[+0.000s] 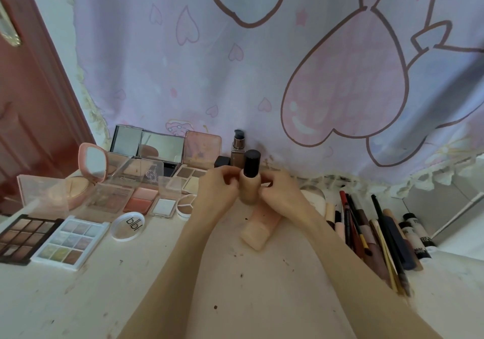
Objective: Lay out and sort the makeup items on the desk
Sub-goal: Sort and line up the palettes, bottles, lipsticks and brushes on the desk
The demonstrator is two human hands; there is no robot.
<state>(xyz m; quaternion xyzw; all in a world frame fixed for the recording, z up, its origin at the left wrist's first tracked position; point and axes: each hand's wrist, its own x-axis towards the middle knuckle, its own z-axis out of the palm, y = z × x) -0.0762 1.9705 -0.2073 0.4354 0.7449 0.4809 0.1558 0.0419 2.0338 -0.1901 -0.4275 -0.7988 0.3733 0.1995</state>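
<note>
Currently: both hands holding bottle upright

Left hand (222,190) and right hand (281,193) are gripping the beige glass foundation bottle with black cap (251,179), holding it upright above the pale pink squeeze tube (262,227) lying on the white desk (157,286).

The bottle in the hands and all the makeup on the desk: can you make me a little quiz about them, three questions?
1. True or false: both hands hold the bottle with the black cap.
2. Which side of the desk has the row of pencils: the person's left or right?
3. What lies flat on the desk just below the hands: A) a pink tube, B) a comb, C) a sponge?

Key: 1. True: the left hand and right hand grip it. 2. Right. 3. A, the pink tube.
</note>
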